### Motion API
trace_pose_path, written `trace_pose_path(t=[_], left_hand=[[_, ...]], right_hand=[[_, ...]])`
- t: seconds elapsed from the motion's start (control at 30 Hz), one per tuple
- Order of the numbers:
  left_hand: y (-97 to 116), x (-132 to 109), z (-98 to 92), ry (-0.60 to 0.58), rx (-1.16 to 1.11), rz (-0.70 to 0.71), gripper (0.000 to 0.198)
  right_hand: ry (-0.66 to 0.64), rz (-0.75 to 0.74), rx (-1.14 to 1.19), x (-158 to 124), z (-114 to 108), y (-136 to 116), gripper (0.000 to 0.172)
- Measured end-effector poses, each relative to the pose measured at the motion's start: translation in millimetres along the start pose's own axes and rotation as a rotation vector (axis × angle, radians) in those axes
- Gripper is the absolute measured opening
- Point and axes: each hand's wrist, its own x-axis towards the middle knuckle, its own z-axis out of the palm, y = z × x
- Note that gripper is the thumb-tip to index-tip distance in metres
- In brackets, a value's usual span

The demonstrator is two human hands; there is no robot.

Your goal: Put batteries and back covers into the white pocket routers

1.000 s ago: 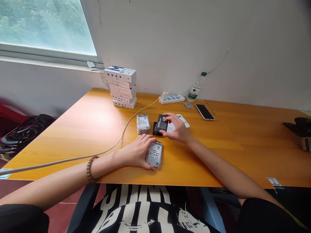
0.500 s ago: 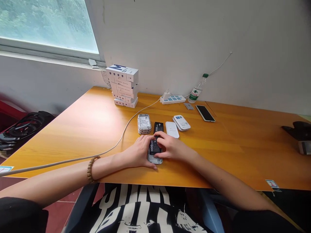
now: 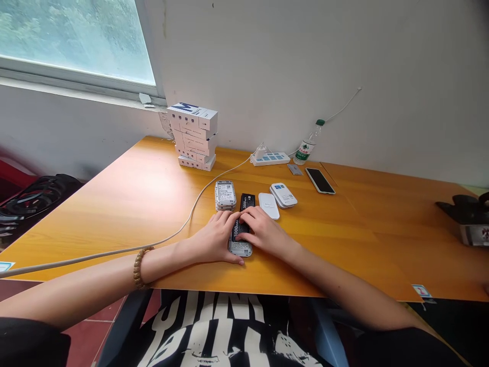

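A white open-backed device (image 3: 241,250) lies on the wooden table near its front edge. My left hand (image 3: 217,237) is wrapped round its left side, thumb at the lower edge. Over the device's upper part is a black battery (image 3: 237,230) marked 3000mAh, and my right hand (image 3: 263,227) grips it with bent fingers from the right. Another black battery (image 3: 247,200) lies just beyond my fingers. A stack of open white devices (image 3: 225,194) stands to the left of it, and white covers (image 3: 269,205) lie to the right.
White boxes (image 3: 194,135) are stacked at the back left. A cable (image 3: 168,238) crosses the table from a power strip (image 3: 270,158). Further right are a water bottle (image 3: 305,148), a phone (image 3: 320,181) and a black object (image 3: 464,209).
My right hand has shifted slightly left and up over the device, with the battery now closer to my left fingers. The whole view has also moved a little.
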Motion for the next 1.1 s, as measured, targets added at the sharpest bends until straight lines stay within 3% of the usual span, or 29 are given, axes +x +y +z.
trace_pose_path(t=[0.27,0.47,0.53,0.6,0.7,0.83,0.93,1.1], left_hand=[[1.1,0.5,-1.4,-0.005,0.029,0.015,0.115],[4.1,2.0,-4.7,-0.012,0.058,0.001,0.105],[3.3,2.1,-5.7,-0.015,0.059,0.005,0.105],[2.3,1.7,-6.8,-0.027,0.058,0.011,0.105],[1.5,0.6,-8.1,-0.024,0.050,0.000,0.103],[1.4,-0.1,-8.2,-0.027,0.042,-0.004,0.103],[0.6,0.5,-8.2,-0.039,0.049,0.000,0.102],[-2.3,1.7,-9.6,-0.044,0.027,0.020,0.102]], right_hand=[[-0.060,-0.135,-0.075,-2.0,-4.3,-6.6,0.015],[-0.185,-0.211,-0.014,-8.8,-15.3,-23.9,0.024],[-0.169,-0.214,0.031,-8.3,-19.3,-21.7,0.028],[-0.063,-0.122,0.005,-5.4,-23.9,-11.7,0.029],[0.097,0.163,-0.159,-0.1,-29.4,13.6,0.023],[-0.047,0.405,-0.341,0.9,-28.1,40.4,0.018],[-0.146,0.431,-0.345,1.0,-23.1,43.5,0.015],[-0.197,0.432,-0.320,5.1,-20.7,37.8,0.012]])
